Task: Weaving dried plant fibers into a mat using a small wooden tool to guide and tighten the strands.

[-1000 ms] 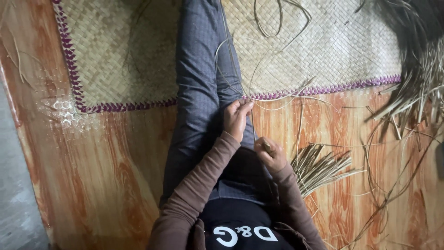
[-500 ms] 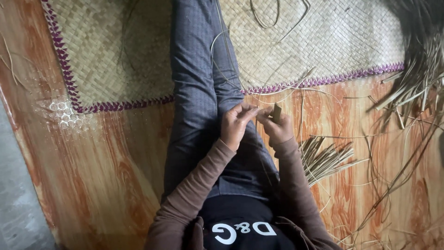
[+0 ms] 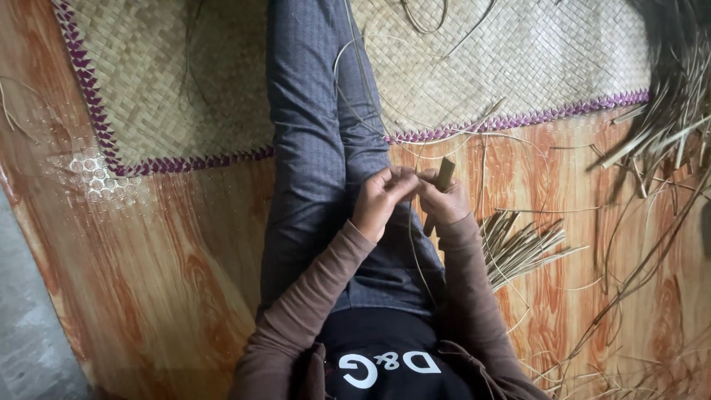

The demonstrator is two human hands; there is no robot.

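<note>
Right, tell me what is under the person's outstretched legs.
The grey-trousered legs lie across a woven straw mat with a purple edge and the orange wood-grain floor. Whatever lies directly beneath them is covered.

The strip (image 3: 444, 176) is a flat, narrow, olive-tan piece of leaf or reed. It stands nearly upright, its top tipped slightly toward 1 o'clock, above the lap. Its squared upper end shows free; the lower part is hidden in the grip, and a darker length shows below, slanting toward 7 o'clock. A thin pale fibre (image 3: 415, 244) runs from the same spot down toward 6 o'clock across the trousers; another arcs up toward 11 o'clock.
</note>
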